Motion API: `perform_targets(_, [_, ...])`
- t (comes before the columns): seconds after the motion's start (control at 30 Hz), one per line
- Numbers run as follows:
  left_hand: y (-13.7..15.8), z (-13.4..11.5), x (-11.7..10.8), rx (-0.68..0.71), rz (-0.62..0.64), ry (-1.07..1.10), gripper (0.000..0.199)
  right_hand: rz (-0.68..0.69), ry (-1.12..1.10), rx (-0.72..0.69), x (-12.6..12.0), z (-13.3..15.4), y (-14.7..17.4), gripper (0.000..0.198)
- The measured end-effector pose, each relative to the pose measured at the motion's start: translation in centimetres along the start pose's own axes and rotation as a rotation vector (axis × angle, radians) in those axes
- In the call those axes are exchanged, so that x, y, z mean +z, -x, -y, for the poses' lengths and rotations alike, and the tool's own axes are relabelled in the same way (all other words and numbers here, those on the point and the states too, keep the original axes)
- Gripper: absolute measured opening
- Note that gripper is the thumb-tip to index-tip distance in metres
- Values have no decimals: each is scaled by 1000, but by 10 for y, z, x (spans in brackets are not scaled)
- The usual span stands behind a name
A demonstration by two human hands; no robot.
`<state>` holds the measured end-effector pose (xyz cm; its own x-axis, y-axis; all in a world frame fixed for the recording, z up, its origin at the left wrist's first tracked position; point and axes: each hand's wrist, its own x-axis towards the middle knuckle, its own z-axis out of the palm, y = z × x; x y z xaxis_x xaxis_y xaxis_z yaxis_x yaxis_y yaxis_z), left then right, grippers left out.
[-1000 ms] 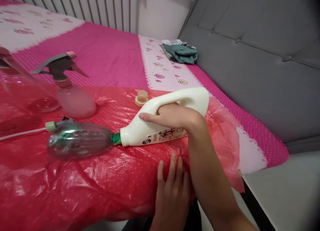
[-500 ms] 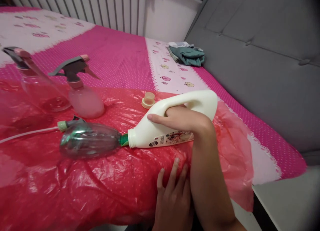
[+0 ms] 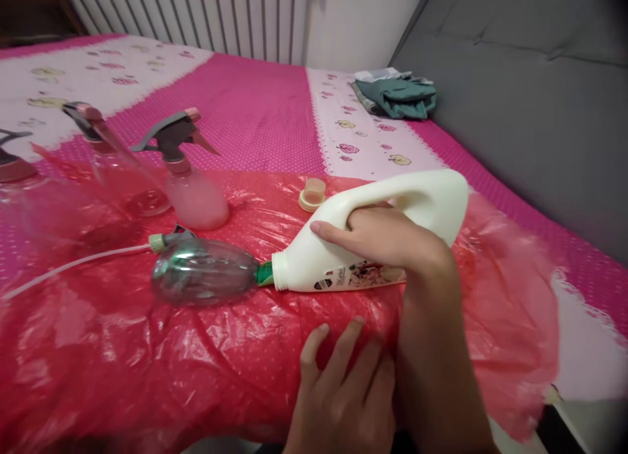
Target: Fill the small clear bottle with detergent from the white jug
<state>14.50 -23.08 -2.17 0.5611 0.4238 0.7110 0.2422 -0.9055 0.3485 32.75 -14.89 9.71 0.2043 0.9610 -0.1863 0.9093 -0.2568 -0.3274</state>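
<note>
The right hand (image 3: 397,235), right of centre in the frame, is closed around the handle of a white jug (image 3: 311,264), the thumb laid along the near side. The jug lies on its side across the middle of the frame, base to the right, its threaded mouth pointing left. At that mouth sits the green neck (image 3: 265,273) of a clear bottle (image 3: 206,271), also on its side — whether the neck goes inside, I cannot tell.

The left hand (image 3: 343,401), at lower centre, has its fingers loosely bent and slightly apart over a red plastic sheet (image 3: 235,369); it has hold of nothing that shows.

Just behind the jug's shoulder stands a beige cap (image 3: 313,197). Behind the clear bottle lies a sprayer head (image 3: 181,235), its white tube (image 3: 78,266) running to the left edge. Farther out, a pink spray bottle (image 3: 199,202) stands left of centre, with two more spray bottles (image 3: 17,169) towards the left edge. Folded cloth (image 3: 397,97) rests at upper right — near the grey headboard (image 3: 520,81).
</note>
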Motion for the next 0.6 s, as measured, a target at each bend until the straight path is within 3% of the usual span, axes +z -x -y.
perform_targets(0.1, [-26, 32, -46, 72, 74, -23, 17, -53, 10, -1, 4, 1, 2, 62])
perform_targets(0.2, [-53, 78, -95, 80, 181, -195, 22, -83, 30, -2, 8, 0, 2, 61])
perform_targets(0.3, [-64, 124, -127, -11, 253, -432, 24, -119, 51, -5, 14, 0, 1, 57])
perform_targets(0.43, [-51, 156, -137, -48, 348, -556, 44, -160, 86, 15, 20, 0, 1, 57])
perform_targets(0.6, [-35, 161, -131, -40, 435, -511, 53, -156, 125, 69, 19, 2, -1, 61])
